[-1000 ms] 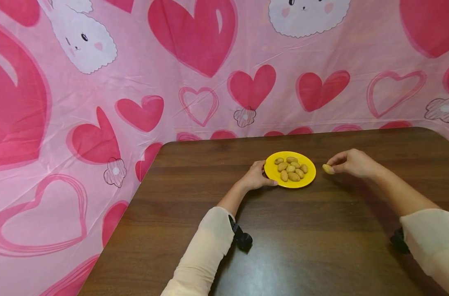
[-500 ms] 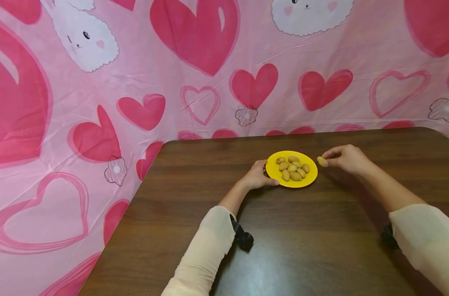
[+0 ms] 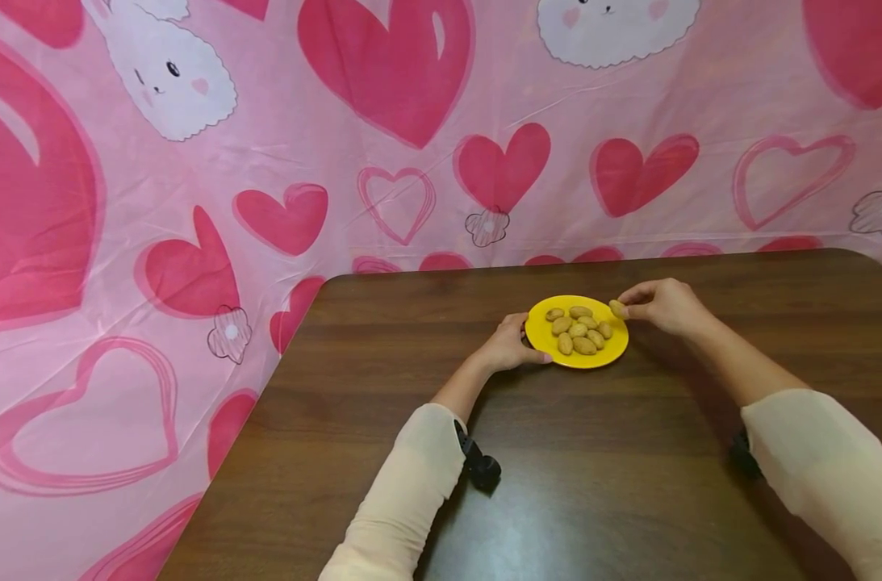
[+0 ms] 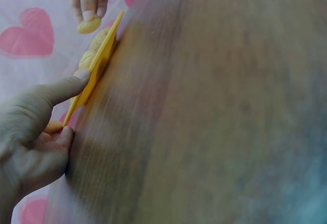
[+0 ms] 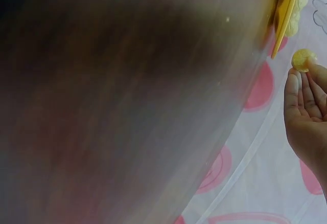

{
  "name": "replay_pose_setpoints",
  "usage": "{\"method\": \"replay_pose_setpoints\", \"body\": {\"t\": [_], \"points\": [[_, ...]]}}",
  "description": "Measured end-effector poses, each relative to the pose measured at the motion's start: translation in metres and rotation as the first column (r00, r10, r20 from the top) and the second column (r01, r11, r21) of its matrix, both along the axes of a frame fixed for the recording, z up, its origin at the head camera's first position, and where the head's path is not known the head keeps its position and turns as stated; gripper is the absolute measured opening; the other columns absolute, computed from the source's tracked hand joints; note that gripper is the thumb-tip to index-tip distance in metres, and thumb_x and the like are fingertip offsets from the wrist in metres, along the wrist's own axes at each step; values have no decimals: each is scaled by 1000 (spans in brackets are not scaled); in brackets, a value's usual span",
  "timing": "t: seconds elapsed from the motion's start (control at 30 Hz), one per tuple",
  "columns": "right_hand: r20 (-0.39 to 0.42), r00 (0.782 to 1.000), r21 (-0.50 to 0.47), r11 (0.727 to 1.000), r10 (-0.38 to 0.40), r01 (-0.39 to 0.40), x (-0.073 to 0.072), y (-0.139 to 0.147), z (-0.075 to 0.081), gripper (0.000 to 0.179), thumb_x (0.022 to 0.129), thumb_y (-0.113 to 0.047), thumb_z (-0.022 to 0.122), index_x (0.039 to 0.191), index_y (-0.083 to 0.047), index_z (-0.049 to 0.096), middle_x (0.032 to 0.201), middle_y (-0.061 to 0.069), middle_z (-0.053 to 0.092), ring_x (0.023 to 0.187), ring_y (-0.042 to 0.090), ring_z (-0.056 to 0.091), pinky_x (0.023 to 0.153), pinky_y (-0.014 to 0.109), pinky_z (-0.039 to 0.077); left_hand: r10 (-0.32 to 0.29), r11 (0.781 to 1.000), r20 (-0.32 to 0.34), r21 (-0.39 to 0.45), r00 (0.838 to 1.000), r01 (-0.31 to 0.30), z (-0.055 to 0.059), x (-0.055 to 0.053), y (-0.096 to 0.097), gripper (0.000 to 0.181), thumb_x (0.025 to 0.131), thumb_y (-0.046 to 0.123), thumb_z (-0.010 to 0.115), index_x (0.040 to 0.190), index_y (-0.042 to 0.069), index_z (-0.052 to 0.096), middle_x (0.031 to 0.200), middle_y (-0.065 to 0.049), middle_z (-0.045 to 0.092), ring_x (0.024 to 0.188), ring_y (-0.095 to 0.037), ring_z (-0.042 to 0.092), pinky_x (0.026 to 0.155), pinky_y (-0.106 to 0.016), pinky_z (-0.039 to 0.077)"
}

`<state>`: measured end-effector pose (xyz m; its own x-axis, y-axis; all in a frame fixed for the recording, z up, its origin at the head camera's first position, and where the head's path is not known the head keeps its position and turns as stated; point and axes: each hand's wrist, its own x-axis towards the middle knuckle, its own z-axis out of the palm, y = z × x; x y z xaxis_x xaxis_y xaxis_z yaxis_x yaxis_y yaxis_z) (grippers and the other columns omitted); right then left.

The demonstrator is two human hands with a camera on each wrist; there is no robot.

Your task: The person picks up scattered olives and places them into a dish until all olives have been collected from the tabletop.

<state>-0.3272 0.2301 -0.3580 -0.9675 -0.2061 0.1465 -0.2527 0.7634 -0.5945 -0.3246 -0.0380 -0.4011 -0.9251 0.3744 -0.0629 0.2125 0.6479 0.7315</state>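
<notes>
A round yellow plate [image 3: 609, 353] bears several small oval yellow-brown pieces [image 3: 578, 330]; whether they are fruits or nuts I cannot tell. My left hand [image 3: 504, 347] grips the plate's left rim, the thumb on its upper side, as the left wrist view shows on the plate [image 4: 105, 55]. At the plate's far right edge, my right hand [image 3: 669, 308] pinches another such oval piece [image 3: 618, 309] between thumb and fingertips. That oval piece [image 5: 302, 60] appears just off the plate's rim in the right wrist view. From the left wrist, the held piece [image 4: 89, 25] looks raised above the plate.
Under everything lies a dark brown wooden table [image 3: 571, 452]. A pink cloth [image 3: 411, 97] printed with hearts and rabbits hangs behind and to the left. Black wrist cameras sit at the sleeves, one by the left cuff [image 3: 482, 471].
My right hand has moved left with the oval piece, from beside the plate to its right edge. My left hand keeps its hold on the rim.
</notes>
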Motion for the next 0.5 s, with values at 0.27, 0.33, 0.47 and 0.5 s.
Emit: {"method": "replay_pose_setpoints", "body": {"t": [0.27, 0.33, 0.47, 0.5], "points": [[38, 999, 7, 1000, 14, -14, -8, -10, -1, 31, 85, -23, 67, 103, 2, 67, 100, 20, 66, 96, 34, 52, 82, 46, 39, 3, 1000, 5, 0, 1000, -3, -2, -1, 1, 85, 75, 28, 78, 142, 7, 32, 142, -9, 31, 127, -19, 33, 104, -29, 29], [45, 999, 13, 1000, 16, -16, -10, -12, -2, 30, 85, -22, 67, 103, 2, 67, 99, 19, 66, 95, 32, 52, 81, 45, 39, 2, 1000, 5, -1, 1000, -2, -2, -1, 1, 85, 75, 28, 78, 143, 6, 32, 142, -9, 31, 127, -19, 33, 104, -29, 29], [48, 999, 19, 1000, 21, -22, -13, -15, -2, 29, 85, -22, 67, 102, 2, 67, 98, 18, 66, 93, 31, 51, 80, 44, 38, 4, 1000, 4, 2, 1000, -4, -2, -2, 0, 85, 74, 28, 78, 142, 6, 32, 142, -9, 31, 127, -19, 33, 104, -29, 29], [49, 999, 19, 1000, 22, -23, -13, -15, -2, 29, 85, -21, 67, 102, 2, 67, 97, 18, 67, 93, 31, 51, 81, 44, 38, 3, 1000, 3, 3, 1000, -3, -2, -2, 0, 85, 74, 27, 78, 142, 6, 32, 142, -9, 31, 127, -20, 33, 104, -29, 29]]}}
